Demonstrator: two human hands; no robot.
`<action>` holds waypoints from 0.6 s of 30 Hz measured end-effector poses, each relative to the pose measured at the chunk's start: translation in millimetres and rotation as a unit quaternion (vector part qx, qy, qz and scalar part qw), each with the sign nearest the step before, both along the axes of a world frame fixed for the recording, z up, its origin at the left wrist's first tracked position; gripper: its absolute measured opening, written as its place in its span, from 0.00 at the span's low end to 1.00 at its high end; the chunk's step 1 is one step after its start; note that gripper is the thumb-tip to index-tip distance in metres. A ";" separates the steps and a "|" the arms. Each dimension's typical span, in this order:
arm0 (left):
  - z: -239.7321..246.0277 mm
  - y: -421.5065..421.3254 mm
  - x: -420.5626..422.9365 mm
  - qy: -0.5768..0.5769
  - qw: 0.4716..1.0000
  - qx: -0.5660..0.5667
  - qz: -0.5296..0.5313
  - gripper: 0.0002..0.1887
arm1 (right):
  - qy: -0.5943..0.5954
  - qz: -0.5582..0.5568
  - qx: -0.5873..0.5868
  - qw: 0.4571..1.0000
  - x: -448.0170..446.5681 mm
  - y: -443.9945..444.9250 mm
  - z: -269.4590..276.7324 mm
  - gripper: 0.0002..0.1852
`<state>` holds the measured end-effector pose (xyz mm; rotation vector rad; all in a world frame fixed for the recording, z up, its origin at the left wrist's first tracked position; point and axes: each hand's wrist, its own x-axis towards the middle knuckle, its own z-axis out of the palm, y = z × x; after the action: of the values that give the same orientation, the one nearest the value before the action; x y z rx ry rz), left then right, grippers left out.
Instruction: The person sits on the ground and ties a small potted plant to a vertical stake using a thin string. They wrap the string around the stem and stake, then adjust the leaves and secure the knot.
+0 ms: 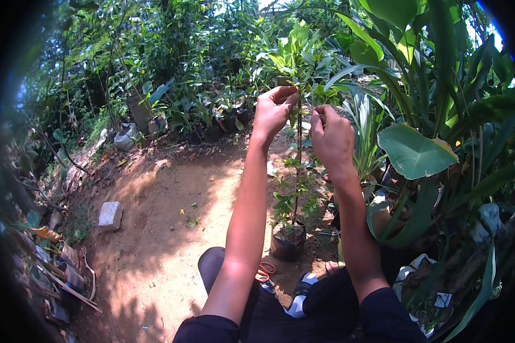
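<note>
In front of me a slender plant (299, 141) with an upright brown stem grows from a black nursery bag (287, 248) of soil. My left hand (275, 112) is raised to the upper stem, with its thumb and fingertips pinched against it among the leaves. Just right of the stem is my right hand (332, 136), its thumb and index finger drawn together. A thin pale strand seems to run near those fingertips, but whether they hold it is unclear. Scissors with orange-red handles (266, 272) lie low beside my leg, their blades hidden.
Broad-leaved plants (418, 150) crowd the right side, close to my right forearm. A pale stone block (110, 215) rests on the bare dirt (167, 206) at left. Dry stalks and old plant bags (71, 278) are heaped lower left. Potted plants (204, 124) line the back.
</note>
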<state>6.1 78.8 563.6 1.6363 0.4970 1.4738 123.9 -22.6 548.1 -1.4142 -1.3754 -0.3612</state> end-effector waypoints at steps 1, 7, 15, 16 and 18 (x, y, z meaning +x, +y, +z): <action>-0.4 1.3 0.0 0.006 1.000 0.001 0.007 0.14 | 0.000 0.000 0.003 1.000 0.5 0.5 -0.1 0.12; 0.2 6.9 4.9 -0.012 0.998 -0.037 -0.040 0.12 | 0.003 -0.006 0.008 1.000 4.6 -0.3 0.9 0.13; 1.3 0.2 3.8 -0.015 0.998 -0.037 -0.047 0.13 | -0.002 0.024 -0.009 1.000 11.2 -10.5 4.1 0.11; 2.2 -1.2 4.2 -0.024 0.997 -0.045 -0.058 0.11 | -0.003 0.023 -0.011 1.000 10.7 -12.5 5.4 0.11; 3.7 -3.6 3.8 -0.015 0.998 -0.045 -0.050 0.11 | 0.024 0.024 -0.045 0.998 10.1 -16.9 8.5 0.12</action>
<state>10.0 75.2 567.3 1.5440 0.4512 1.3814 134.0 -39.5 556.6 -1.4522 -1.3985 -0.2347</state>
